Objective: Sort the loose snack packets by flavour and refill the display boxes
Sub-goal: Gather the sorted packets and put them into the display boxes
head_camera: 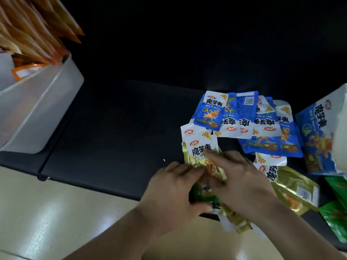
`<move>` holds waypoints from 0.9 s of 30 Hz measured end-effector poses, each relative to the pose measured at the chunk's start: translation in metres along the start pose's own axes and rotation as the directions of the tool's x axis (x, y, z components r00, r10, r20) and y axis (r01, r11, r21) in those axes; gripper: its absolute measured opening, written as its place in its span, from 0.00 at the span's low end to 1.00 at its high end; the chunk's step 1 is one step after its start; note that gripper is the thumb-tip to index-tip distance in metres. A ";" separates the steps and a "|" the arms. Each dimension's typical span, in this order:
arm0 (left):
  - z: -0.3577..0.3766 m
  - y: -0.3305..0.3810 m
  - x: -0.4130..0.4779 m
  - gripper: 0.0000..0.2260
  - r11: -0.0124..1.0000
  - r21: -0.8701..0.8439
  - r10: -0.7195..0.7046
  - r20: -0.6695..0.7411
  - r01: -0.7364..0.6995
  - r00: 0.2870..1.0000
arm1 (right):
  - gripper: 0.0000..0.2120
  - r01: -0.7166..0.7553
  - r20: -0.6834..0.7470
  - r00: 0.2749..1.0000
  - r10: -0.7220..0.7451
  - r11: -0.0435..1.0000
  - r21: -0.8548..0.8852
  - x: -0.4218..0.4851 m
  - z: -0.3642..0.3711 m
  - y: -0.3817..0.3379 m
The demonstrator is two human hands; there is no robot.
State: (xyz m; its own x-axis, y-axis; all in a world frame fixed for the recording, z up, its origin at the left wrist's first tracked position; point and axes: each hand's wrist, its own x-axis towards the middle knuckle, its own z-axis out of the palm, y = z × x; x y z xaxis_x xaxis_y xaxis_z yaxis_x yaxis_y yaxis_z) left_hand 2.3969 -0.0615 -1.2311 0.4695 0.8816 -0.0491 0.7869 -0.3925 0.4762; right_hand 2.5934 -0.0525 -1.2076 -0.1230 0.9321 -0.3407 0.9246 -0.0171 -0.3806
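My left hand [174, 192] and my right hand [242, 181] meet over a stack of gold snack packets [200, 147] at the front edge of a black shelf [112, 132]. Both hands grip that stack, with a green packet [204, 198] under my left fingers. Several blue packets [249, 121] lie fanned out behind the hands. More gold packets [293, 186] lie to the right. Green packets [336, 212] show at the far right edge.
A large blue bag or display box [317, 139] stands at the right. A translucent white bin [37, 102] with orange packets [33, 32] sits at the left end of the shelf. Pale floor [65, 212] lies below the shelf edge.
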 end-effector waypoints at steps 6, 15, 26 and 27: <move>-0.028 -0.037 0.062 0.30 0.998 -0.027 -0.062 0.054 0.063 0.997 | 0.33 0.026 -0.039 0.999 -0.028 0.999 -0.044 -0.004 0.006 0.006; -0.006 -0.038 0.050 0.34 0.999 -0.031 0.027 0.027 -0.026 0.999 | 0.37 0.058 -0.051 0.997 -0.057 0.998 0.014 -0.012 0.009 0.018; -0.008 -0.039 0.045 0.28 0.996 -0.085 0.031 -0.051 -0.036 0.998 | 0.37 0.090 0.072 0.993 -0.095 0.993 0.071 -0.015 -0.008 0.021; -0.005 -0.035 0.042 0.27 0.995 -0.098 0.027 -0.048 -0.032 0.998 | 0.37 0.089 0.079 0.992 -0.094 0.993 0.072 -0.015 -0.008 0.021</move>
State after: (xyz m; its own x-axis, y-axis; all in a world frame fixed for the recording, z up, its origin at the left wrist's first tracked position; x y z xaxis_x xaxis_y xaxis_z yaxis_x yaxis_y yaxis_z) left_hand 2.3872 -0.0090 -1.2452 0.4710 0.8821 0.0059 0.7284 -0.3927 0.5615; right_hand 2.6178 -0.0636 -1.2037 -0.2377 0.8981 -0.3701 0.8817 0.0396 -0.4702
